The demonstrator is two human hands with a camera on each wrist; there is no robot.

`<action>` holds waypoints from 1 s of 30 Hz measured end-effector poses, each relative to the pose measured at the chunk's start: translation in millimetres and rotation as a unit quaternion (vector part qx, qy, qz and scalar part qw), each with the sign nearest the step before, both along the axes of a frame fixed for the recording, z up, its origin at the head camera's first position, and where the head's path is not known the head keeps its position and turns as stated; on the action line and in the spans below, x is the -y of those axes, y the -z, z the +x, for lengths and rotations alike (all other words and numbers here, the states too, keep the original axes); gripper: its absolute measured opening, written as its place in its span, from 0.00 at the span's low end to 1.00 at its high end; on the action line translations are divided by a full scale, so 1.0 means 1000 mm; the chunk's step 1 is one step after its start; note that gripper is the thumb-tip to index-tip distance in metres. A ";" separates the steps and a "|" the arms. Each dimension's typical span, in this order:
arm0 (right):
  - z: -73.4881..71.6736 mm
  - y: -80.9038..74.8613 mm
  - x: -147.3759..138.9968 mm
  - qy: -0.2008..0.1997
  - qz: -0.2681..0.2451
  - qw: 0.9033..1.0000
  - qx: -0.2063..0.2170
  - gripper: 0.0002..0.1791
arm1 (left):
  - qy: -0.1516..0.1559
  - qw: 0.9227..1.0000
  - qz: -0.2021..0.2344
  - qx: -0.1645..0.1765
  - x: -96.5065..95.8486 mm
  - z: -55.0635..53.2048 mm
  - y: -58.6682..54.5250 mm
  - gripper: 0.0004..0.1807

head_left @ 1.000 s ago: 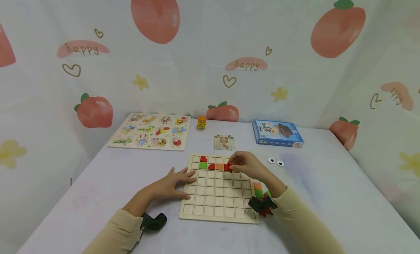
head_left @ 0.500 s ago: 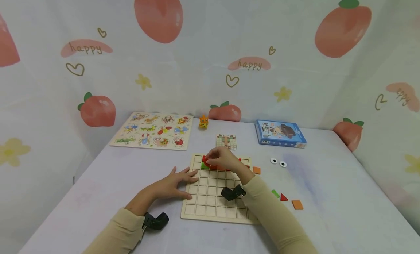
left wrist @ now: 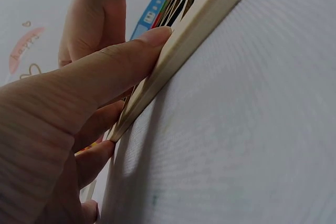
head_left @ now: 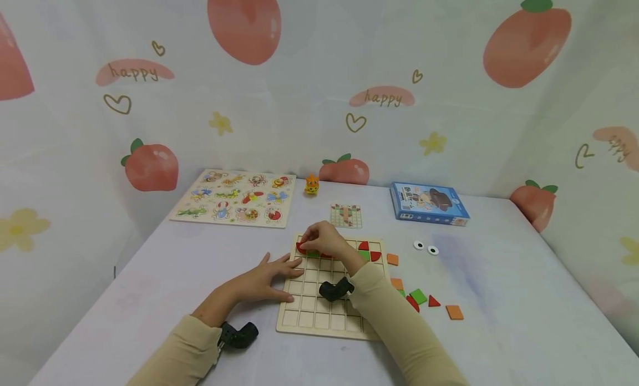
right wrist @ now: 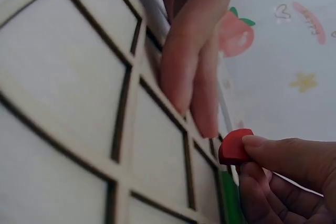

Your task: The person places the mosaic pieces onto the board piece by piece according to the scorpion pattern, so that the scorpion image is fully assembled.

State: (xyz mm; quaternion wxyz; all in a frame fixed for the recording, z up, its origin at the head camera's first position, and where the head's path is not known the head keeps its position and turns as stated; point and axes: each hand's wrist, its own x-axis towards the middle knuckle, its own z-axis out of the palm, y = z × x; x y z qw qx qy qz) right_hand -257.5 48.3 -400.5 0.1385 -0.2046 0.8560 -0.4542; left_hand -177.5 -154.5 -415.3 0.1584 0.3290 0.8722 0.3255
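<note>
A wooden grid board (head_left: 305, 318) lies on the table in front of me. My right hand (head_left: 326, 243) pinches a red quarter-circle tile (right wrist: 234, 146) between thumb and fingers, over the board's far left corner. Just below that tile, a green square tile (right wrist: 230, 195) sits in the grid. The left hand (head_left: 257, 283) rests spread along the board's left side, its thumb and fingertips touching the wooden edge (left wrist: 181, 59). Toward the far right of the board are red quarter-circle tiles (head_left: 375, 256) and another green square (head_left: 364, 255). My right hand partly hides the tiles between.
Loose orange (head_left: 454, 312), green (head_left: 418, 296) and red (head_left: 434, 301) tiles lie right of the board, with two eye discs (head_left: 419, 245) farther back. Behind it are a pattern card (head_left: 346, 222), an orange figurine (head_left: 312, 184), a blue box (head_left: 430, 204) and an insect puzzle (head_left: 232, 194).
My right hand has moved left across the board's far rows to the far left corner, carrying a red tile. The left hand stays at the board's left edge.
</note>
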 end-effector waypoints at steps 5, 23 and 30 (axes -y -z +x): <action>-0.002 0.003 0.003 0.014 0.026 1.000 -0.009 0.05 | 0.005 1.000 -0.007 -0.005 -0.001 -0.001 0.001 0.35; -0.003 0.005 0.003 0.009 0.046 0.999 -0.012 0.06 | 0.001 1.000 -0.009 -0.003 0.000 -0.001 0.000 0.35; -0.001 0.002 0.005 -0.008 0.044 0.999 -0.010 0.06 | 0.000 1.000 -0.010 -0.001 0.001 -0.001 0.001 0.35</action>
